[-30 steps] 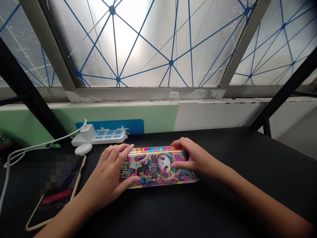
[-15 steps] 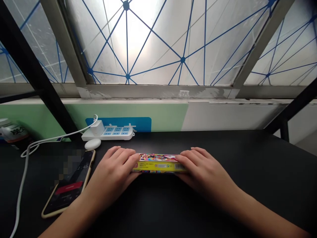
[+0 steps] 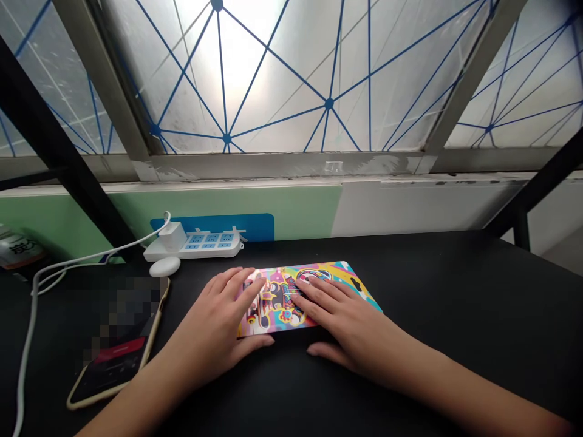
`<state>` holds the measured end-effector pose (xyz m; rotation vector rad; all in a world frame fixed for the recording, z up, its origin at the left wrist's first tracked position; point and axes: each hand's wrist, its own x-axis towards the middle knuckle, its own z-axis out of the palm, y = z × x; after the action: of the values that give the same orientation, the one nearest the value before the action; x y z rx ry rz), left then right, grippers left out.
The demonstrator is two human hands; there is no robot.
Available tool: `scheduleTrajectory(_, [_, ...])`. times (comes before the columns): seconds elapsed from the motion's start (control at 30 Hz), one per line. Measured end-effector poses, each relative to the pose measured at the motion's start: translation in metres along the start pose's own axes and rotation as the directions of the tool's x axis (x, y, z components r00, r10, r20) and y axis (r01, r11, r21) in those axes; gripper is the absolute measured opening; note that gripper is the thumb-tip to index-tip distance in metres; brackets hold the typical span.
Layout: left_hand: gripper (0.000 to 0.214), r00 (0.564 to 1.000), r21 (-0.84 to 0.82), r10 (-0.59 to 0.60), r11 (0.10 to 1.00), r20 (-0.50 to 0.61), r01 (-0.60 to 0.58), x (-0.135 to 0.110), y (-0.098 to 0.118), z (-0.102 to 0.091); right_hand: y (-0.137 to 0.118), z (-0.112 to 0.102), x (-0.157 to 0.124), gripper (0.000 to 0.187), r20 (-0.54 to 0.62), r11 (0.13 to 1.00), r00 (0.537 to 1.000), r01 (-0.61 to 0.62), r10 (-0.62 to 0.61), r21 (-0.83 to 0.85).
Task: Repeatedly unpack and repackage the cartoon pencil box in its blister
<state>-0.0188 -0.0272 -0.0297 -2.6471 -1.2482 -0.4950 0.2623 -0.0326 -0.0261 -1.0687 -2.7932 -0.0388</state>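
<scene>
A flat, brightly printed pencil case point(image 3: 348, 279) lies on the black table point(image 3: 455, 303) in front of me, its cartoon face up. My left hand point(image 3: 218, 325) rests on its left end, fingers stretched flat on top and thumb along the near edge. Spread flat over the middle of the case is my right hand point(image 3: 346, 321), its thumb down on the table just in front. The case's far right corner shows past my fingers.
A phone point(image 3: 113, 358) lies at the left. Behind it are a white oval object point(image 3: 164, 266), a white power strip point(image 3: 207, 243) with a plugged charger, and its cable point(image 3: 31, 303). A bottle point(image 3: 16, 249) stands far left; a frosted window rises behind.
The case was flat, then stood on its long edge between both hands, and now lies flat again, slightly turned. Both hands have moved on top of it with fingers flattened.
</scene>
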Motion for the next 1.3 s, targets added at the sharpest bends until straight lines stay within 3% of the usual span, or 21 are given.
scheduleTrajectory(0.17, [0.087, 0.983, -0.03, -0.115, 0.992, 0.143, 0.12, -0.003, -0.004, 0.007, 0.004, -0.009, -0.001, 0.08, 0.105, 0.991, 0.994, -0.032, 0.018, 0.13])
scheduleTrajectory(0.3, [0.09, 0.978, -0.034, -0.136, 0.989, 0.157, 0.143, -0.004, -0.005, 0.011, 0.017, -0.022, -0.009, 0.077, 0.172, 0.968, 0.984, -0.09, 0.05, 0.232])
scheduleTrajectory(0.43, [0.088, 0.974, -0.018, -0.158, 0.987, 0.16, 0.163, -0.003, -0.005, 0.01, 0.044, -0.041, -0.024, 0.055, 0.187, 0.946, 0.974, -0.174, 0.126, 0.273])
scheduleTrajectory(0.5, [0.088, 0.972, -0.009, -0.155, 0.987, 0.174, 0.159, -0.003, -0.005, 0.01, 0.057, -0.047, -0.028, 0.041, 0.199, 0.946, 0.963, -0.225, 0.18, 0.234])
scheduleTrajectory(0.57, [0.087, 0.974, -0.009, -0.144, 0.989, 0.174, 0.147, -0.003, -0.005, 0.009, 0.06, -0.047, -0.026, 0.038, 0.15, 0.955, 0.964, -0.246, 0.222, 0.167])
scheduleTrajectory(0.63, [0.086, 0.977, -0.014, -0.134, 0.99, 0.165, 0.139, -0.003, -0.005, 0.01, 0.053, -0.037, -0.018, 0.041, 0.044, 0.97, 0.976, -0.216, 0.212, 0.108])
scheduleTrajectory(0.7, [0.085, 0.977, -0.014, -0.138, 0.99, 0.165, 0.142, -0.004, -0.006, 0.01, 0.038, -0.022, -0.007, 0.055, -0.03, 0.985, 0.987, -0.153, 0.155, 0.081])
scheduleTrajectory(0.77, [0.086, 0.973, -0.012, -0.151, 0.988, 0.173, 0.155, -0.004, -0.007, 0.01, 0.023, -0.008, 0.002, 0.077, -0.017, 0.992, 0.994, -0.103, 0.105, 0.073])
scheduleTrajectory(0.83, [0.088, 0.97, -0.012, -0.161, 0.986, 0.18, 0.166, -0.003, -0.007, 0.009, 0.015, -0.003, 0.005, 0.086, 0.039, 0.992, 0.995, -0.1, 0.097, 0.074])
scheduleTrajectory(1.0, [0.091, 0.966, -0.037, -0.148, 0.987, 0.211, 0.159, 0.001, -0.004, 0.007, 0.033, -0.035, -0.01, 0.067, 0.165, 0.97, 0.971, -0.197, 0.173, 0.144])
scheduleTrajectory(1.1, [0.091, 0.969, -0.043, -0.142, 0.987, 0.201, 0.154, 0.003, -0.001, 0.007, 0.043, -0.047, -0.019, 0.052, 0.169, 0.964, 0.96, -0.242, 0.222, 0.106])
scheduleTrajectory(1.2, [0.089, 0.975, -0.011, -0.137, 0.99, 0.177, 0.141, 0.003, 0.005, 0.006, 0.033, -0.034, -0.017, 0.061, 0.032, 0.971, 0.971, -0.239, 0.239, 0.024])
scheduleTrajectory(1.3, [0.075, 0.989, 0.004, -0.072, 0.997, 0.127, 0.072, 0.002, 0.015, 0.006, 0.012, -0.008, -0.005, 0.088, -0.029, 0.992, 0.992, -0.122, 0.123, 0.03])
